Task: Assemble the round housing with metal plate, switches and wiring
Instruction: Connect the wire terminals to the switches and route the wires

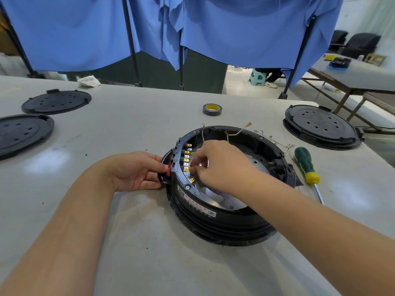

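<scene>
The round black housing [224, 218] lies on the grey table, open side up, with the metal plate [215, 198] inside it. A row of brass switch terminals [187, 159] lines its left inner wall. My left hand [139, 170] grips the housing's left outer edge at a red switch part [168, 168]. My right hand [222, 165] reaches inside, fingertips pinched on a wire connector at the terminals. Loose pale wires [237, 133] with brass ends rise from the far rim.
A green and yellow screwdriver [307, 167] lies right of the housing, with more loose wires [275, 142] beside it. A tape roll [212, 109] sits behind. Black round covers [56, 101] [21, 133] lie at left, another housing [322, 127] at right. Blue curtains hang behind.
</scene>
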